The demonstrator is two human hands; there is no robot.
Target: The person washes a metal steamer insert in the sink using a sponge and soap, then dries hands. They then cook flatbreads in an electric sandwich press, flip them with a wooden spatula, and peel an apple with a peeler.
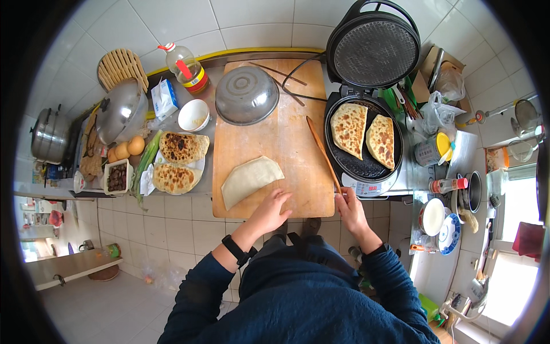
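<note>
My right hand (352, 215) grips the lower end of a long, thin wooden spatula (321, 148), which slants up along the right edge of the wooden board (296, 172). My left hand (270, 210) is at the board's front edge, fingers apart and holding nothing. Just beyond those fingers lies a folded half-moon of raw, pale dough (251, 180). To the right, an electric griddle (363, 161) stands with its lid (376, 51) raised. Two browned half-moon flatbreads, a left one (350, 127) and a right one (381, 139), lie on its black plate.
An upturned metal bowl (247, 94) and thin sticks (283, 75) sit at the board's back. Left of it are a plate (200, 165) of two browned flatbreads, a white bowl (194, 115), green onions (148, 159) and an oil bottle (187, 69). The griddle's cord (285, 81) crosses the board.
</note>
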